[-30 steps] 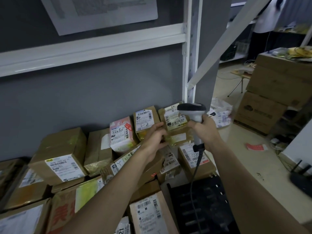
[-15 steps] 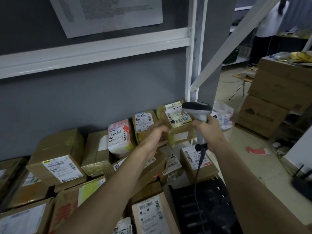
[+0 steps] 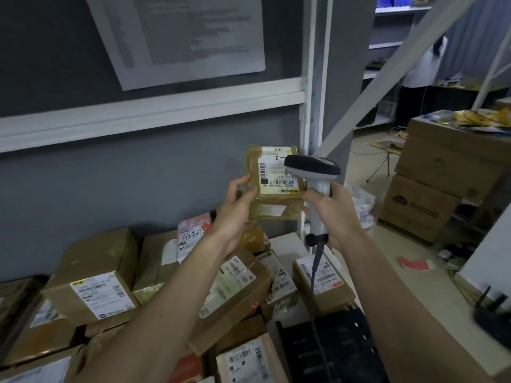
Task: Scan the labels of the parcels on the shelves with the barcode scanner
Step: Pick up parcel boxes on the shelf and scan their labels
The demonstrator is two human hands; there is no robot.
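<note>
At frame centre, the left hand [image 3: 237, 200] holds a taped parcel [image 3: 272, 175] raised above the shelf pile; just right, the right hand [image 3: 336, 214] grips the barcode scanner [image 3: 312, 167]. Best steady the label and aim squarely at its barcode.

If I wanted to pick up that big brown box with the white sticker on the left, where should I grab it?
Probably take the big brown box by its two short side walls, coming down from above with both hands. It sits on top of the pile with its label tilted towards you, and neighbouring parcels crowd its base, so a grip on the upper sides looks easiest and keeps the barcode uncovered.
</note>
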